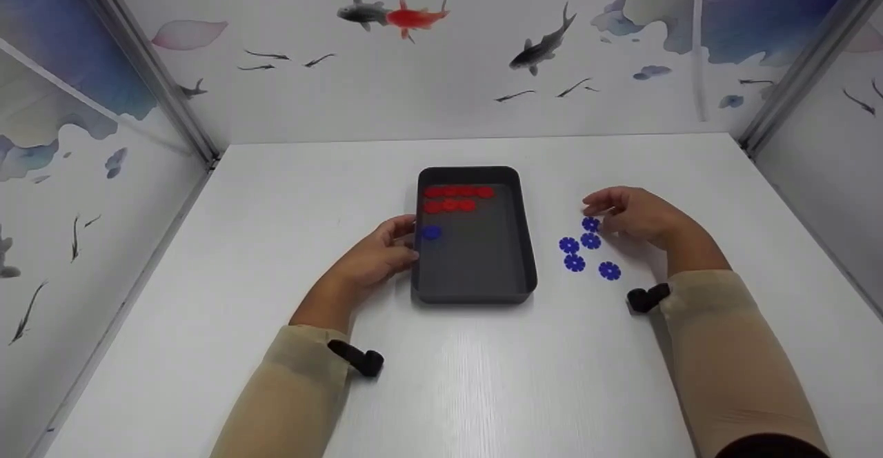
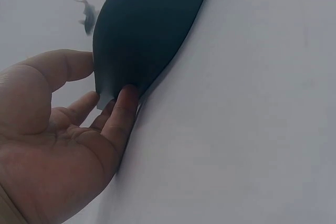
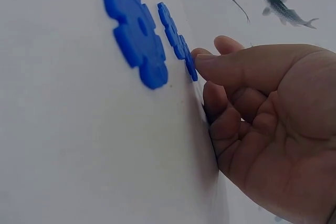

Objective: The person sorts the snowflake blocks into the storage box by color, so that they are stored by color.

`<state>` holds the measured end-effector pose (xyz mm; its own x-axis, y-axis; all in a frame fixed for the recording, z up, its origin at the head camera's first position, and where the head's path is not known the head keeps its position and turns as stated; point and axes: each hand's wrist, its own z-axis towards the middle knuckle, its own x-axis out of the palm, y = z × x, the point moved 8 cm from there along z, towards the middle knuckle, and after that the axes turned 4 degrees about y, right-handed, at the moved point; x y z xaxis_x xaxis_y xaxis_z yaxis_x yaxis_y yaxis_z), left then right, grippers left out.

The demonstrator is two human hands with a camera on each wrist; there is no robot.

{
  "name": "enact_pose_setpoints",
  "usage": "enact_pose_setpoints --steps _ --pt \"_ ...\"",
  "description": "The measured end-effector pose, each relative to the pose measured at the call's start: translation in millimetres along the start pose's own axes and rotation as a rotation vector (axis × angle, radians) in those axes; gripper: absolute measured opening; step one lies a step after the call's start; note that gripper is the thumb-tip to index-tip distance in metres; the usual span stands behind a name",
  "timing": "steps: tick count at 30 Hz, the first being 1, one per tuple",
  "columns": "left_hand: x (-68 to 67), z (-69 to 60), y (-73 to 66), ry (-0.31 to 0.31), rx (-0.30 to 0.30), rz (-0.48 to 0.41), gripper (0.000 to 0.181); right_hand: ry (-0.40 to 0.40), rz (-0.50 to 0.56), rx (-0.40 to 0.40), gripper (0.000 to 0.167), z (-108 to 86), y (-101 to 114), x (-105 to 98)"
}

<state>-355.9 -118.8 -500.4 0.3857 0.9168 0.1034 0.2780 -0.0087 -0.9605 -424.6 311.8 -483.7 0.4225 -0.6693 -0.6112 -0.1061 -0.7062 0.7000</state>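
A dark grey tray lies on the white table, with my left hand at its left side. The thumb and fingers of that hand touch the outside of the tray's wall, also in the left wrist view. To the right of the tray, my right hand is at the rearmost blue flower-shaped disc. Its thumb touches or nearly touches a disc in the right wrist view; no pinch shows. Nearer the front lie other blue discs.
Inside the tray, red discs form two rows near the far end. A single blue disc lies below them by the left wall. White panels with painted fish enclose the table at the back and sides.
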Motion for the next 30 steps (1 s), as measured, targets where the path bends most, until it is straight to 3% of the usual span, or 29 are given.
enact_pose_setpoints --steps 17,23,30 --pt "-0.6 -0.5 -0.2 -0.005 0.001 -0.001 0.080 -0.071 -0.069 0.035 0.047 -1.9 3 -3" --pt "-0.8 -1.8 -0.3 0.002 0.004 -0.006 0.078 -0.080 -0.079 0.075 0.035 -1.9 -1 -7" --pt "0.3 -0.1 -1.1 0.007 0.006 0.023 0.078 -0.068 -0.038 0.026 0.034 -5.7 5 -13"
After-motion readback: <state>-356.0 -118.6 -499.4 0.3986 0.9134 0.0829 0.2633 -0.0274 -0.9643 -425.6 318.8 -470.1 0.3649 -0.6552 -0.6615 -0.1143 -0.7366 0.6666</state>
